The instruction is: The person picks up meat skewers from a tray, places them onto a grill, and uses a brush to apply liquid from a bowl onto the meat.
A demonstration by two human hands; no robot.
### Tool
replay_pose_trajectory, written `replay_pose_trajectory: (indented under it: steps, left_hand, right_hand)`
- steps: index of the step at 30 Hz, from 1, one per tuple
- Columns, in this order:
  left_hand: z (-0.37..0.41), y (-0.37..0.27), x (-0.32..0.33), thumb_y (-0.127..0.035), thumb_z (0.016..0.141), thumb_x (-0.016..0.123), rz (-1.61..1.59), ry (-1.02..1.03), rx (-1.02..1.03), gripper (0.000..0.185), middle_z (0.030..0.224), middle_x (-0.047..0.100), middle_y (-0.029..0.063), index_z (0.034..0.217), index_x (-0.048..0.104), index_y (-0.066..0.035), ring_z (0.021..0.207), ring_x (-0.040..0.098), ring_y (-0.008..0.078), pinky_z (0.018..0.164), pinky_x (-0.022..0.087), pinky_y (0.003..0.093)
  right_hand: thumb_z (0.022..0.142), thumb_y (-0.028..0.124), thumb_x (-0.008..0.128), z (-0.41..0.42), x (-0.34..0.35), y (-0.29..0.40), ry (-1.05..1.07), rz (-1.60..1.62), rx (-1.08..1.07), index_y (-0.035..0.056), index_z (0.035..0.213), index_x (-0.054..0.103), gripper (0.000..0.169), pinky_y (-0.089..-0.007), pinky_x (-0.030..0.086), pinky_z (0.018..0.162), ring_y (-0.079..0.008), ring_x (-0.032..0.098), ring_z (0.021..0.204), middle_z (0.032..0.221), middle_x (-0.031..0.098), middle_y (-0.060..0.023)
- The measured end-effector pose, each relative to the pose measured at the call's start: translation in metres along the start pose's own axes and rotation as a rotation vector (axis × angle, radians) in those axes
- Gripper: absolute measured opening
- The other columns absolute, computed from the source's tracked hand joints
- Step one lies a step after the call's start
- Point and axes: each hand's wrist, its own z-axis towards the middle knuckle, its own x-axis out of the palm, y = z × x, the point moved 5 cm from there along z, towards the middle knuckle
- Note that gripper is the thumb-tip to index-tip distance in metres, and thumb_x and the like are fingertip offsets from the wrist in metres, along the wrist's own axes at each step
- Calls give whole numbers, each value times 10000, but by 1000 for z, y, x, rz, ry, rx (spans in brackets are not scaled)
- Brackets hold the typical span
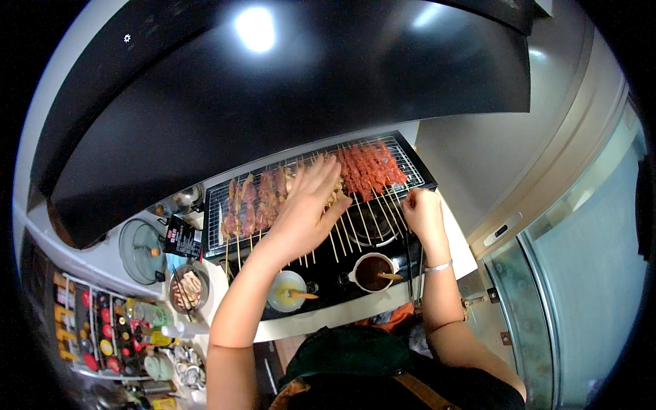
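My left hand [307, 210] is held flat, fingers extended, over the middle of a wire grill rack [412, 171]. It covers part of a group of pale skewers [335, 196]. Right of it lie skewers of bright red meat [371, 166]; to its left are darker meat skewers [267, 197]. Their wooden sticks point towards me. At the rack's right front corner, beside the outermost sticks, my right hand [424, 211] has its fingers curled. Whether it pinches a stick is hidden. A bracelet [438, 266] circles the right wrist.
Under the rack is a black gas cooktop [328, 303]. Along its front stand a white bowl [271, 300] of yellowish liquid and a white pot [353, 277] of dark sauce, each with a brush. A black range hood [307, 87] overhangs the rack. Left are a glass lid [138, 251] and a bottle rack [92, 328].
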Motion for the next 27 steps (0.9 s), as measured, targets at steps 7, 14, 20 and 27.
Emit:
replay_pose_trajectory:
  steps: [7,14,20,27]
  left_hand:
    - [-62,-30,15,-338,956,503,-94,-17,-34,644,1537,226,157,1469,258,-36,1435,161,324,1156,90,482]
    - [-77,-24,39,-349,953,516,-191,-132,-50,636,1515,272,165,1449,295,-18,1427,185,335,1138,140,499]
    - [-82,-16,35,-316,965,507,-236,-139,-106,592,1517,280,155,1448,312,-33,1432,175,326,1141,127,491]
    - [-82,-20,37,-381,939,540,-324,-157,-74,624,1502,301,171,1414,368,-13,1418,211,349,1120,157,546]
  right_hand:
    - [750,57,625,-3,8,10,54,-13,-23,-19,702,673,102,-423,527,647,-392,638,672,689,625,-242]
    - [731,152,752,2,11,-2,169,128,85,-33,682,648,217,-376,488,569,-280,625,550,592,612,-180]
    - [818,140,652,10,4,3,251,228,229,-20,670,669,219,-337,502,540,-179,654,558,555,627,-116]
    - [661,75,648,8,8,0,196,-27,111,11,706,698,93,-396,538,717,-341,671,733,734,652,-221]
